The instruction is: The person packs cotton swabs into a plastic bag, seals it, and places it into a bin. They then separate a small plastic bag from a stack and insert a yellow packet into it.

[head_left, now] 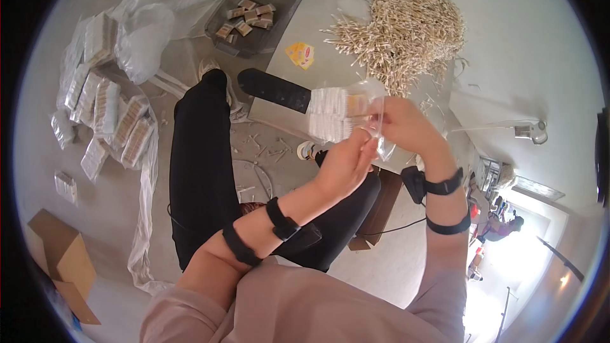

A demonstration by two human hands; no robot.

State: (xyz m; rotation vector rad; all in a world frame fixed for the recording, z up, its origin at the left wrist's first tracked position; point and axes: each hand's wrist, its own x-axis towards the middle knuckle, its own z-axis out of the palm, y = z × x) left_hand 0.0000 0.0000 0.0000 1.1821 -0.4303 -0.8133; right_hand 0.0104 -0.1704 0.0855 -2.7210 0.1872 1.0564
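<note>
Both hands meet at the open end of a clear plastic bag (382, 103) on the table's near corner. My left hand (346, 164) is closed, its thumb and fingers pinching the bag's edge. My right hand (406, 122) curls beside it with bent fingers at the bag's mouth; its fingertips are partly hidden. Rows of white-tipped cotton swabs (327, 114) lie bundled at the bag, just left of my fingers. A flat black strip with a rounded end (273, 91) reaches out from the bundle to the left.
Loose cotton swabs form a large heap (413, 28) on the table (324, 0). Yellow cards (300, 55) lie nearby. A grey bin (219, 38) holds small packs. Several wrapped bundles (107, 107) and plastic sheeting lie on the floor at left, near an open cardboard box (67, 260).
</note>
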